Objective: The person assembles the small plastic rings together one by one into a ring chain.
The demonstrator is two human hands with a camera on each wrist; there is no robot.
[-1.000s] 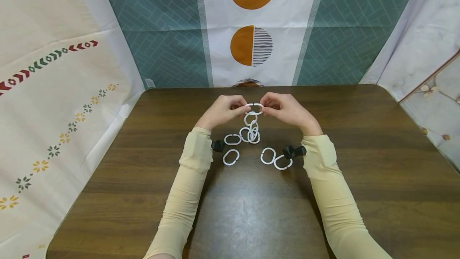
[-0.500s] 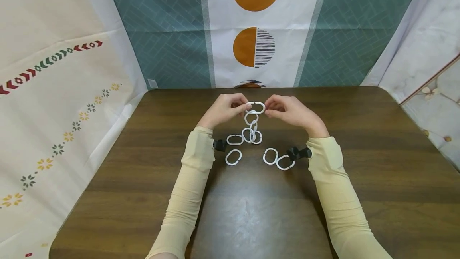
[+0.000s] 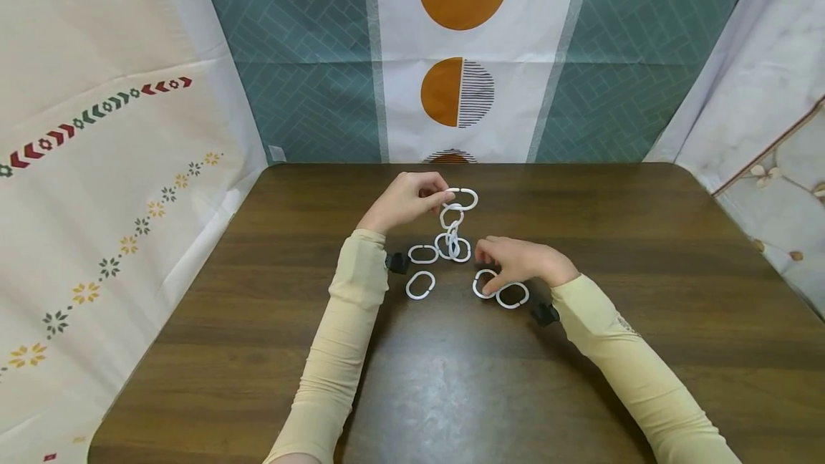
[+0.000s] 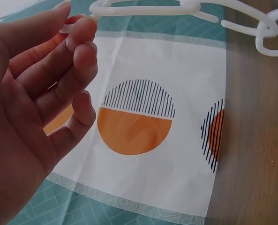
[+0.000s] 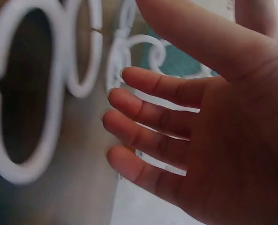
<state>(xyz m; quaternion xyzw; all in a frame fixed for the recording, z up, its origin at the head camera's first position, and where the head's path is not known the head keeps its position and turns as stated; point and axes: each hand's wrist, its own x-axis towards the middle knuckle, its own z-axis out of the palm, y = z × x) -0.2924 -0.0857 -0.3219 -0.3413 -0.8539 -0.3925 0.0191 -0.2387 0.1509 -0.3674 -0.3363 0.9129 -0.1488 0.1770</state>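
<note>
My left hand [image 3: 407, 200] pinches the left end of a white plastic chain link [image 3: 478, 198] between thumb and fingers, above the far part of the table. From this oval link hangs a chain of white links [image 3: 460, 218], its lower end on the tabletop. In the left wrist view, the held link [image 4: 139, 10] has a small gap in its side. My right hand [image 3: 525, 261] hovers over two loose links, a nearer-left one [image 3: 475, 283] and one beside it [image 3: 513, 307]. Its fingers are spread and hold nothing in the right wrist view, where a loose link [image 5: 55, 93] looms close.
Two more white links, one [image 3: 423, 262] by the chain's lower end and another [image 3: 409, 286] nearer me, lie left of centre. The brown wooden table [image 3: 258, 321] ends at a patterned cloth backdrop [image 3: 309, 106]. Dark camera mounts sit at both wrists.
My right hand has let go of the top link and moved down and toward me, to the loose links on the right. The left hand still holds the chain up.
</note>
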